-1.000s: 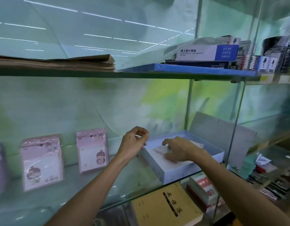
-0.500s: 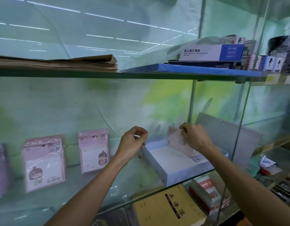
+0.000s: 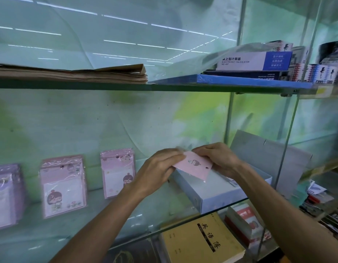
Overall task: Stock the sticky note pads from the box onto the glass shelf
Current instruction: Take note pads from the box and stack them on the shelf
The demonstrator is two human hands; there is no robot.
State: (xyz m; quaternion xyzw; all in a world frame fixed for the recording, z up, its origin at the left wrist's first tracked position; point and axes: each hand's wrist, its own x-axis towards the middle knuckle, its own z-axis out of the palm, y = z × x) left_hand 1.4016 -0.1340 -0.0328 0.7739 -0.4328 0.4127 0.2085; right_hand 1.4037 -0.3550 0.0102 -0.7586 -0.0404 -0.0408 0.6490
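The left hand (image 3: 160, 168) and right hand (image 3: 217, 158) are both pinching one pink pad (image 3: 192, 166), fingers clamped on opposite ends, holding it tilted above the open box (image 3: 217, 192), probably to square it before standing it up. Beyond, on the glass shelf (image 3: 126, 209), stocked pads (image 3: 117, 172) are leaning upright against the back wall, faces outward for display.
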